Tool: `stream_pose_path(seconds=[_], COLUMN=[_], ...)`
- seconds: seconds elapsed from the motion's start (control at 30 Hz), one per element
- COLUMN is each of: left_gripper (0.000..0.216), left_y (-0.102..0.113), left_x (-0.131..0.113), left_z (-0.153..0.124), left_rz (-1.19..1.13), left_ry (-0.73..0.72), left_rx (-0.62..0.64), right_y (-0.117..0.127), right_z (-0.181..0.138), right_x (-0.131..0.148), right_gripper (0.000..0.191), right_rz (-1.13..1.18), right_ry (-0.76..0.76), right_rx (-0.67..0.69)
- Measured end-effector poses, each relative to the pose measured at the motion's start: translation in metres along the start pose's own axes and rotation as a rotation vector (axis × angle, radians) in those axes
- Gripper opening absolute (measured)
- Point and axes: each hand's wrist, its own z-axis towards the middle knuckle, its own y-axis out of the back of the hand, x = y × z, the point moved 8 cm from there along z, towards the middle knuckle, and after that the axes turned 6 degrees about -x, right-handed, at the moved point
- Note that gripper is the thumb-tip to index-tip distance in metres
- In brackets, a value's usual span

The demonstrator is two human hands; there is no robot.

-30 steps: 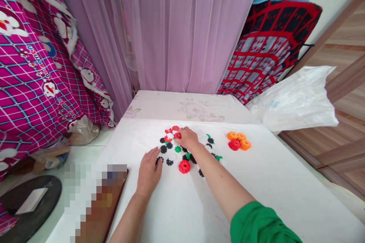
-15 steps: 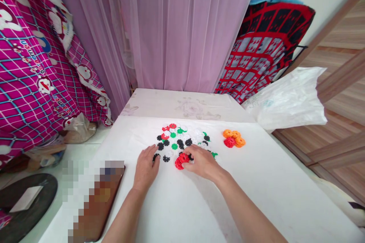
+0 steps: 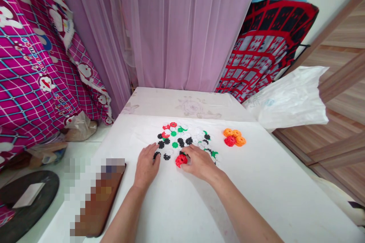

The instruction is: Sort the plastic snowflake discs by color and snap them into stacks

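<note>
A scatter of small snowflake discs [image 3: 182, 138] in red, green, black and white lies on the white table [image 3: 256, 190]. My right hand [image 3: 199, 161] rests at the near edge of the scatter, its fingers closed on a red disc cluster [image 3: 180, 160]. My left hand [image 3: 146, 165] lies flat on the table beside it, fingertips touching a black disc [image 3: 156, 155]. A joined orange and red disc cluster [image 3: 234, 139] sits apart to the right.
A brown phone-like object [image 3: 97, 201] lies at the table's left edge. A white plastic bag [image 3: 288, 100] sits at the right back. Pink curtains [image 3: 176, 26], a magenta blanket [image 3: 34, 64] and a red patterned cloth [image 3: 268, 49] surround the table.
My right hand drew back from the far side of the scatter to the near side and closed on the red cluster. The left hand stayed put.
</note>
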Motion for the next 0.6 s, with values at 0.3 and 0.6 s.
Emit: stream_pose_path(seconds=[0.3, 0.6], left_gripper=[0.037, 0.036], left_y=[0.0, 0.001], left_x=[0.003, 0.005], left_z=[-0.004, -0.003], left_rz=[-0.018, -0.043], left_ry=[-0.014, -0.016], left_rx=[-0.031, -0.063], right_y=[0.016, -0.006], right_z=[0.08, 0.156], right_x=[-0.022, -0.005], right_gripper=[0.028, 0.041], right_rz=[-0.061, -0.133], right_ry=[-0.037, 0.027], right_rx=[-0.105, -0.107])
